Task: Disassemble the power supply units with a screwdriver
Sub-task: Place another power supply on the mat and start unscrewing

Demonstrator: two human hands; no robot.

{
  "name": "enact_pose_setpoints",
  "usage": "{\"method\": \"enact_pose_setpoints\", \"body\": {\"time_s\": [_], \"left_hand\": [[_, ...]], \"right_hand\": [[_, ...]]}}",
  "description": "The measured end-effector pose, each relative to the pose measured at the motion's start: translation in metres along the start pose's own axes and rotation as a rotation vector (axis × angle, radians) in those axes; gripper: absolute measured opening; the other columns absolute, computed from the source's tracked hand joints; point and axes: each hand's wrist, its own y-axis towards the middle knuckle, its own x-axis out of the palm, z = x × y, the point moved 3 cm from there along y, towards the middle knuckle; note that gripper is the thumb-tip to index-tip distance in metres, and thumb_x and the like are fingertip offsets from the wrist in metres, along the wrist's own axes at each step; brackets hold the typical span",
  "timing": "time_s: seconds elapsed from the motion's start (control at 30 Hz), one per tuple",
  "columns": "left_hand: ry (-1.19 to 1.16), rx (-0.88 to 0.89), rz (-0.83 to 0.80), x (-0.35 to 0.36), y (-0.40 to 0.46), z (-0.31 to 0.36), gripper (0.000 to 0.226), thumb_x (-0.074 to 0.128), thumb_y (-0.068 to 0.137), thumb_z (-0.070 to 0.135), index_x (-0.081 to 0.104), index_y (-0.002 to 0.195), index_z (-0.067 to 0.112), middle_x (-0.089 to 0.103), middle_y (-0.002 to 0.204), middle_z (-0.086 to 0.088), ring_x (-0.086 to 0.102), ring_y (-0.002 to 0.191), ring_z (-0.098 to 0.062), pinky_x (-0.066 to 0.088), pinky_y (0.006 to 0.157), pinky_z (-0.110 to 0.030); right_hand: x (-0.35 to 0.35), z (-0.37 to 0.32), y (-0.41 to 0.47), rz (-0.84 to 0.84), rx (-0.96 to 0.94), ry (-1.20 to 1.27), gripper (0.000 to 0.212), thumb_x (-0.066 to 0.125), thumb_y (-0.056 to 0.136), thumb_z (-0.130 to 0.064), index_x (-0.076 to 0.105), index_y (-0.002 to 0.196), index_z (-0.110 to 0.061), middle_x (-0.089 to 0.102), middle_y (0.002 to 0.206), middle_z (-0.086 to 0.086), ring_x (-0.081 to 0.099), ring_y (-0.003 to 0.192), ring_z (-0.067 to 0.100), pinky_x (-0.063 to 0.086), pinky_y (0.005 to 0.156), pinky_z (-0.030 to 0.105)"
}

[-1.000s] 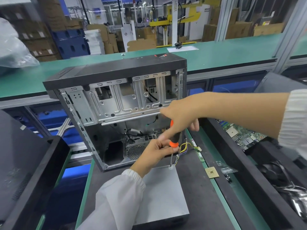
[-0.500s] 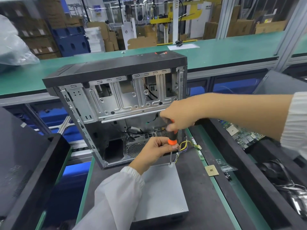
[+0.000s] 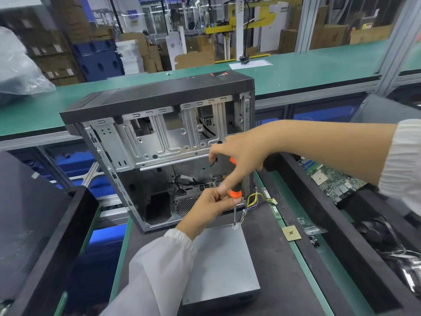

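I see my right hand point(image 3: 241, 156) curled round the top of the screwdriver point(image 3: 235, 192), which has a black and orange handle. My left hand point(image 3: 209, 207) pinches its lower end, just above the thin metal rod. The tip touches a corner of the power supply point(image 3: 218, 265), a flat, smooth grey metal box lying on the dark counter point(image 3: 268, 236) right under my fingers. Behind them stands an open computer case point(image 3: 159, 142) of shiny metal.
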Motion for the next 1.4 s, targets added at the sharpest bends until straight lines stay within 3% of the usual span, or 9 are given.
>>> {"method": "enact_pose_setpoints", "body": {"time_s": [0.1,0.17,0.23,0.37,0.5,0.6,0.97,1.13,1.4], "left_hand": [[0.011,-0.003,-0.019,0.001,0.0,-0.002,0.017,0.067,0.091,0.009,0.063,0.087,-0.007,0.025,0.055,0.006,0.022,0.047,-0.004,0.025,0.047,-0.01],[0.011,-0.005,-0.021,0.0,0.002,-0.003,0.02,0.067,0.091,0.01,0.062,0.089,-0.01,0.024,0.055,0.008,0.021,0.046,-0.003,0.023,0.045,-0.01],[-0.003,0.01,-0.012,-0.002,0.002,-0.003,0.013,0.066,0.091,0.01,0.064,0.087,-0.002,0.022,0.056,0.003,0.019,0.047,-0.005,0.02,0.045,-0.012],[0.002,0.041,-0.018,-0.004,0.001,-0.004,0.016,0.067,0.091,0.01,0.06,0.089,-0.004,0.016,0.06,-0.01,0.017,0.049,-0.009,0.02,0.046,-0.015],[0.067,-0.002,-0.065,-0.015,0.001,-0.015,0.016,0.07,0.088,0.006,0.066,0.102,-0.002,0.02,0.055,0.01,0.021,0.049,-0.005,0.025,0.051,-0.012],[0.215,-0.11,-0.076,-0.029,-0.004,-0.034,0.021,0.072,0.085,0.003,0.068,0.106,0.009,0.029,0.053,0.016,0.026,0.048,-0.002,0.025,0.05,-0.014],[0.347,-0.018,0.005,-0.014,-0.018,-0.038,0.019,0.065,0.094,0.022,0.072,0.079,0.013,0.04,0.051,0.016,0.032,0.048,0.0,0.025,0.05,-0.01],[0.264,-0.133,-0.014,-0.012,-0.031,-0.039,0.031,0.052,0.101,0.021,0.073,0.08,0.01,0.043,0.06,-0.006,0.031,0.044,-0.005,0.026,0.046,-0.018],[0.102,-0.295,-0.061,0.017,-0.062,-0.025,0.03,0.04,0.098,0.001,0.067,0.088,0.01,0.05,0.059,0.006,0.039,0.047,-0.006,0.03,0.045,-0.017]], "right_hand": [[0.007,-0.002,0.005,0.125,0.088,-0.151,0.064,0.047,0.09,-0.062,0.057,0.09,0.0,0.064,0.05,0.006,0.068,0.051,0.023,0.052,0.05,0.024],[0.007,-0.003,0.008,0.101,0.007,-0.195,0.032,0.053,0.095,-0.039,0.056,0.101,-0.007,0.065,0.073,0.005,0.067,0.062,0.023,0.054,0.059,0.029],[0.002,-0.003,0.006,-0.019,-0.045,-0.075,0.044,0.068,0.086,-0.035,0.047,0.123,-0.025,0.049,0.097,0.001,0.062,0.078,0.022,0.057,0.074,0.038],[0.008,-0.004,0.008,0.073,0.067,-0.072,0.061,0.061,0.083,-0.061,0.051,0.111,-0.008,0.062,0.065,0.004,0.069,0.052,0.022,0.056,0.052,0.027],[0.012,-0.005,0.013,0.153,0.021,-0.097,0.021,0.059,0.093,-0.035,0.055,0.09,-0.015,0.067,0.076,0.01,0.067,0.049,0.018,0.052,0.048,0.025],[0.005,-0.002,0.006,0.16,0.004,-0.041,0.024,0.061,0.093,-0.025,0.044,0.075,-0.024,0.063,0.072,0.008,0.065,0.046,0.016,0.057,0.056,0.031],[-0.014,0.021,-0.023,0.205,0.095,0.271,0.021,0.062,0.093,-0.028,0.06,0.099,-0.008,0.067,0.06,0.007,0.066,0.045,0.014,0.056,0.057,0.026],[-0.005,0.033,-0.039,0.231,0.154,0.341,0.023,0.062,0.092,-0.028,0.061,0.099,-0.005,0.07,0.082,0.02,0.068,0.052,0.017,0.055,0.051,0.024],[0.044,0.008,-0.078,0.184,0.175,0.247,0.016,0.062,0.089,-0.032,0.062,0.093,-0.016,0.065,0.054,-0.002,0.062,0.042,0.007,0.049,0.055,0.02]]}}
